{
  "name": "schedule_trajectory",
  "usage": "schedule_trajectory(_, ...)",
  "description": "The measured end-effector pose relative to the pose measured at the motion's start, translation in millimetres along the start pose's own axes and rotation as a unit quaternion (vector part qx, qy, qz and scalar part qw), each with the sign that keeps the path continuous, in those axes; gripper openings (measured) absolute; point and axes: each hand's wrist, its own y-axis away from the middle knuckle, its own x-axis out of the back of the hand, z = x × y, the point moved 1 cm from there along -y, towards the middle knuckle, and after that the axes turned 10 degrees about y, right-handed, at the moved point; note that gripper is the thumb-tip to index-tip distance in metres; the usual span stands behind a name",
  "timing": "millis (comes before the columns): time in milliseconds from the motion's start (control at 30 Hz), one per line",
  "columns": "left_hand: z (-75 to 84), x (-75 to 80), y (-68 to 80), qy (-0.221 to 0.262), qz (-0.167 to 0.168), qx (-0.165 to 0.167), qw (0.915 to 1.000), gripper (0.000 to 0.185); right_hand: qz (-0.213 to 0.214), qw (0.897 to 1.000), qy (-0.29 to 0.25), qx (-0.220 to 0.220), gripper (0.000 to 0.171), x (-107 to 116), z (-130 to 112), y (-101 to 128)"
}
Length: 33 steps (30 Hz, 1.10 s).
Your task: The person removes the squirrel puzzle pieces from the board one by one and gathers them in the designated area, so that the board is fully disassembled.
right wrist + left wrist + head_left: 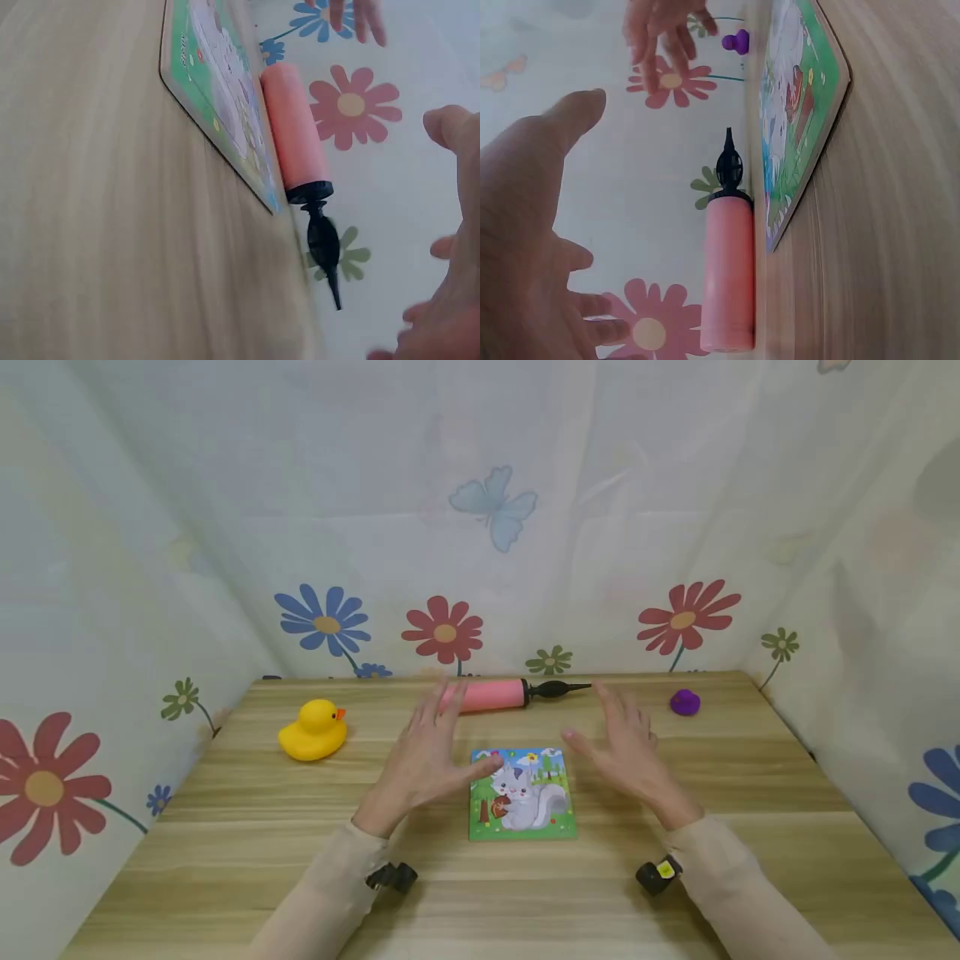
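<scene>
The left hand [422, 758] and right hand [633, 758] are hovering, fingers loosely spread, around the thin, square, grey-squirrel picture board [534, 814] lying just below frame centre (looking whole), handling apparently not yet starting.

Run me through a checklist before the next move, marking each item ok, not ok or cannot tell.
1. Left hand free: ok, open and holding nothing.
2. Right hand free: ok, also open and holding nothing.
3. Squirrel board flat on the table: ok.
4. Head view of the pink pump unobstructed: not ok, left fingers overlap one end.
5. Yellow duck and purple duck apart from the board: ok.
6. Board's underside: cannot tell, hidden.
</scene>
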Motion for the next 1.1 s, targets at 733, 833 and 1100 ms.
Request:
schedule_trajectory(733, -30.7, -20.3, 6.6, 0.095, -0.155, -0.024, 0.9831, 0.128, -0.128, 0.97, -0.203, 0.042, 0.053, -41.5, 22.1, -9.7)
schedule_trajectory(833, -31.0, -20.7, 7.3, 0.099, -0.161, -0.024, 0.9816, 0.129, -0.126, 0.975, -0.182, 0.033, 0.052, -43.5, 19.8, -12.0)
schedule_trajectory(1100, -32.0, -26.4, 8.6, 0.104, -0.176, -0.019, 0.9787, 0.133, -0.12, 0.983, -0.135, 0.035, 0.052, -51.0, 15.7, -15.6)
